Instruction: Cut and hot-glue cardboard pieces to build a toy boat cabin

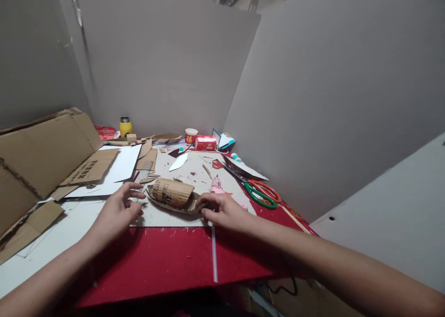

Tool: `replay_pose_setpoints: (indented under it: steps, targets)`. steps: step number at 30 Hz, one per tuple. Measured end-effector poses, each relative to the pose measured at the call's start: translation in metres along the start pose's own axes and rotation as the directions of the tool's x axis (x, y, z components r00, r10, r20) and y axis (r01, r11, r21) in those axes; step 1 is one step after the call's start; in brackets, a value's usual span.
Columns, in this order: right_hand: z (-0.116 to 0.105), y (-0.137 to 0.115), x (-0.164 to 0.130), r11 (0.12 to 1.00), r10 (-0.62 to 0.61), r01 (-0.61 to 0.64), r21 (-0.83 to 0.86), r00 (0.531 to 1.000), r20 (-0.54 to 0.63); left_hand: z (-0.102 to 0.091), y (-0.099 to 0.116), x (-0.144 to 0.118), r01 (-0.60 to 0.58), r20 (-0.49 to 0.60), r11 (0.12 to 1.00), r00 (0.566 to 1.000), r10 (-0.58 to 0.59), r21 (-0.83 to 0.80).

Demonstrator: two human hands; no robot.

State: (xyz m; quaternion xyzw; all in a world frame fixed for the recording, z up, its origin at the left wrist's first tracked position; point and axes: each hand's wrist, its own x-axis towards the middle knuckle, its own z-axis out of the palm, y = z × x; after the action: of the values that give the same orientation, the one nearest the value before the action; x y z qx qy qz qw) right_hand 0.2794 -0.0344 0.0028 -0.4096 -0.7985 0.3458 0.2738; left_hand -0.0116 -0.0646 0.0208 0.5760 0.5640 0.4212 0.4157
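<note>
A small cardboard boat [174,192] with a curved, printed cardboard cover over its middle rests on the pale work board [167,222]. My right hand [222,210] pinches the boat's right end between thumb and fingers. Just off its left end, my left hand [121,208] is held with fingers apart and nothing in it. Behind the right hand lies a pink glue gun [216,185], partly hidden by that hand. To its right are scissors with green handles [260,195] and scissors with orange handles [267,187].
Large cardboard sheets [45,164] stand and lie at left. Toward the back are a yellow bottle [125,128], a paper cup [191,136] and a red box [205,143]. Small red scissors [218,164] and a white cut-out [179,162] lie beyond the boat. Grey partitions [167,62] enclose the table.
</note>
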Motion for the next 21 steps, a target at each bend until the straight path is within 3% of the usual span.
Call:
replay_pose_setpoints:
  steps: [6, 11, 21]
  targets:
    - [-0.005, 0.005, 0.015, 0.989, 0.053, -0.061, 0.134, 0.996, 0.065, 0.009, 0.006, -0.004, 0.004, 0.038, 0.999, 0.999, -0.003, -0.039]
    - [-0.008, 0.007, 0.017, 0.977, 0.080, -0.101, 0.188, 0.990, 0.116, 0.010, 0.007, 0.006, 0.086, 0.084, 0.995, 0.993, -0.081, -0.057]
    - [-0.011, 0.006, 0.021, 0.998, 0.034, -0.038, 0.044, 0.997, 0.072, 0.017, 0.003, 0.010, 0.080, 0.249, 0.997, 0.966, -0.076, -0.006]
